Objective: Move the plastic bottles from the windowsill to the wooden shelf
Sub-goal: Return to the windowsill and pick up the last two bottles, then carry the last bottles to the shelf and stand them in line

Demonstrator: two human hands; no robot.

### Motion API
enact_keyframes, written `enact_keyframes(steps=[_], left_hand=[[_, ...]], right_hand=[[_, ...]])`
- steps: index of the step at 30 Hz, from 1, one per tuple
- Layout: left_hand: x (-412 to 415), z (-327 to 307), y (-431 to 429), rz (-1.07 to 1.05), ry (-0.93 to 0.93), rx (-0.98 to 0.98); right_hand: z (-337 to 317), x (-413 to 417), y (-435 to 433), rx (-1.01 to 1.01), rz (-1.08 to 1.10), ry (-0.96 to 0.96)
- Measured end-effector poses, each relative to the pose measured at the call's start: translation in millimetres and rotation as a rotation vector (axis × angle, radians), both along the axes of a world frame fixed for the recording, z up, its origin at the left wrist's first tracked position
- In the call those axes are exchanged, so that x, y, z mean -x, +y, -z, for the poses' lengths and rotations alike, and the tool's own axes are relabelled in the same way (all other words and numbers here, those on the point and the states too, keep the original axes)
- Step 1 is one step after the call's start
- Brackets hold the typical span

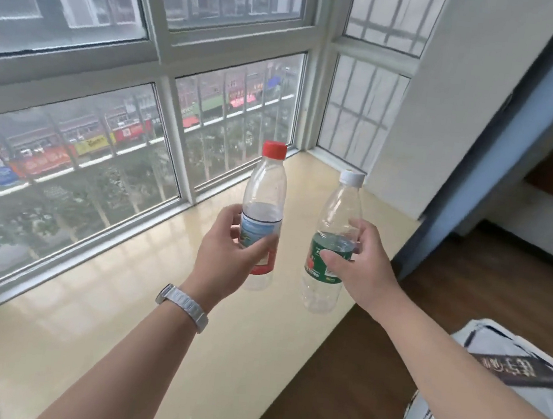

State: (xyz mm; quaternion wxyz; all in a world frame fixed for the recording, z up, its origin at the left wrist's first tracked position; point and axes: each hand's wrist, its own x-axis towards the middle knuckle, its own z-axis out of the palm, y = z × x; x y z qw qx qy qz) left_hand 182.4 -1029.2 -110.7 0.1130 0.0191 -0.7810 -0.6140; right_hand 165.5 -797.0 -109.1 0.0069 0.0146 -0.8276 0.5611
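Two clear plastic bottles stand upright above the cream windowsill (125, 312). The red-capped bottle (265, 187) has a blue-and-red label, and my left hand (232, 256) is wrapped around that label. The white-capped bottle (338, 213) carries a green label, and my right hand (361, 267) grips it at the label. Both bottles hold a little water. Whether their bases touch the sill or hang just above it I cannot tell. No wooden shelf is clearly visible.
A barred window (177, 101) runs along the sill's far side. A white wall (435, 106) and a blue door frame (501, 159) close the right end. Dark wood flooring (363, 374) lies below, and white-and-black bedding (506, 390) fills the lower right.
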Motion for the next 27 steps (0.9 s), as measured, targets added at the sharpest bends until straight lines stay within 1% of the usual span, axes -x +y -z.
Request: enact_keyframes(steps=[6,12,23,27], left_hand=[[51,-20,101,0.106,0.007,0.069],[96,-40,205,0.221,0.048,0.02],[140,-48,367,0.521,0.064,0.028],[157,-42,409,0.625,0.051,0.021]], right_hand=[[-15,25,107,-0.04,0.101,0.053],[-27,46,206,-0.032,0.206,0.073],[-34,16,343,0.018,0.527,0.177],[-34,11,380,0.026,0.631,0.132]])
